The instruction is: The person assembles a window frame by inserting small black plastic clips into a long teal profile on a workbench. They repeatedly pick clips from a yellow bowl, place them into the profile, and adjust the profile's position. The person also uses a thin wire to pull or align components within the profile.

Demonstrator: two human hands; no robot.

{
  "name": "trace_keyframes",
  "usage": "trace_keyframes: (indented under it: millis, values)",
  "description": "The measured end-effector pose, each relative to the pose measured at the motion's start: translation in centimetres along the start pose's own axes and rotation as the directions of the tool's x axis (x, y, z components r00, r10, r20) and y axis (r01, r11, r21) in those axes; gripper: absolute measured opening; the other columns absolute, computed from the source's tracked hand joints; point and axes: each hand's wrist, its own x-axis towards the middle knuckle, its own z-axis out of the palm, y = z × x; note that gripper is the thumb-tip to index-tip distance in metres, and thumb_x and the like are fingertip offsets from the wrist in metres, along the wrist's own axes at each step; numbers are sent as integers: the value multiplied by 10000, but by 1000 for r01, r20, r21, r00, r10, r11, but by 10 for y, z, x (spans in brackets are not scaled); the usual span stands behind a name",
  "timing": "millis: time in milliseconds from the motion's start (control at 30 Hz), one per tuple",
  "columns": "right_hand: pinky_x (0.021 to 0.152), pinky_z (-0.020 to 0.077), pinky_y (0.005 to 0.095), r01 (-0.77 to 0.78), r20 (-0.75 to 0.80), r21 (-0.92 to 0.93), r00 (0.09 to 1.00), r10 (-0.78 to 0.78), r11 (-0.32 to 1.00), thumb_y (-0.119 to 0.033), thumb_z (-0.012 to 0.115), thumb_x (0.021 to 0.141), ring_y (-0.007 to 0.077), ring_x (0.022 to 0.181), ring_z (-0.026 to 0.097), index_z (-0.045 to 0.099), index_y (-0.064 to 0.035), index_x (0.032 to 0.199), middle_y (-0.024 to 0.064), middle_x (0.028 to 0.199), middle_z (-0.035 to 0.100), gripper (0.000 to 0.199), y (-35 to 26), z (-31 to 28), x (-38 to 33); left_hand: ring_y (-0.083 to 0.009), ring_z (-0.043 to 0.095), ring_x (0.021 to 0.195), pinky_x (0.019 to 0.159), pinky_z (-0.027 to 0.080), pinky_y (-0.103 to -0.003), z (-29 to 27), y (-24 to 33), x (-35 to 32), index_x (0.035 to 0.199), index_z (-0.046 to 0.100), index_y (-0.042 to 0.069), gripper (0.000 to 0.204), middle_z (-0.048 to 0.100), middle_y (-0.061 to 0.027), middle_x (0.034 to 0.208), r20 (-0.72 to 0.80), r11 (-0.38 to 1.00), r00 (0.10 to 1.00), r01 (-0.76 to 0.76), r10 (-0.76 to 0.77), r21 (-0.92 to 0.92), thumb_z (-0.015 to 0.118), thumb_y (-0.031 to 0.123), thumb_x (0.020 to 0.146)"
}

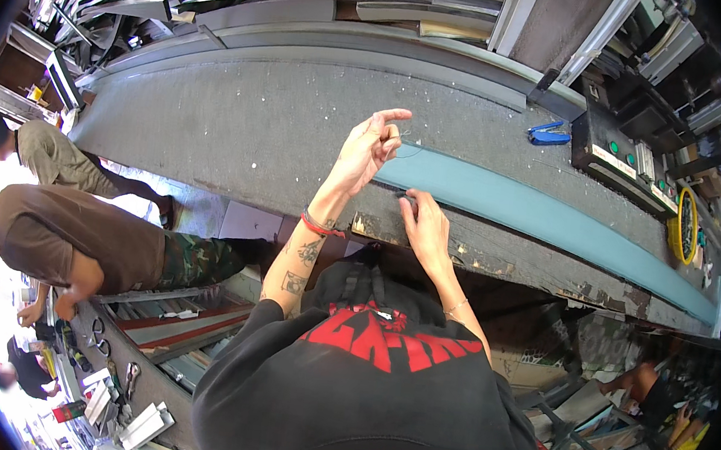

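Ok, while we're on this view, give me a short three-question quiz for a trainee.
1. What colour is the basket beside the black box with green buttons?
2. True or false: in the picture, the blue tool lies left of that box.
3. Which of the person's hands has its index finger stretched out to the right, near the left end of the teal strip?
A) the right
B) the left

Key:
1. Yellow.
2. True.
3. B, the left hand.
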Motion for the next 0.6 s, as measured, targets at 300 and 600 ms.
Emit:
trace_keyframes:
  millis: [300,600]
  values:
    - [718,471,416,-135,-42,-239,991,129,962,-181,641,839,320,848,591,599,-2,930,139,895,583,205,1,7,-8,-133,476,782,712,385,-287,-32,11,22,1212,495,45,319,502,-39,902,14,632,954,-210,300,746,463,250,970]
    - [593,411,306,-411,198,391,911,361,824,-129,613,808,175,640,495,567,4,782,52,706,529,144,-8,-24,1,-342,622,844,691,479,-432,-20,-31,-32,1177,549,67,323,634,-174,971,362,399,897,-244,-255,884,567,205,886]
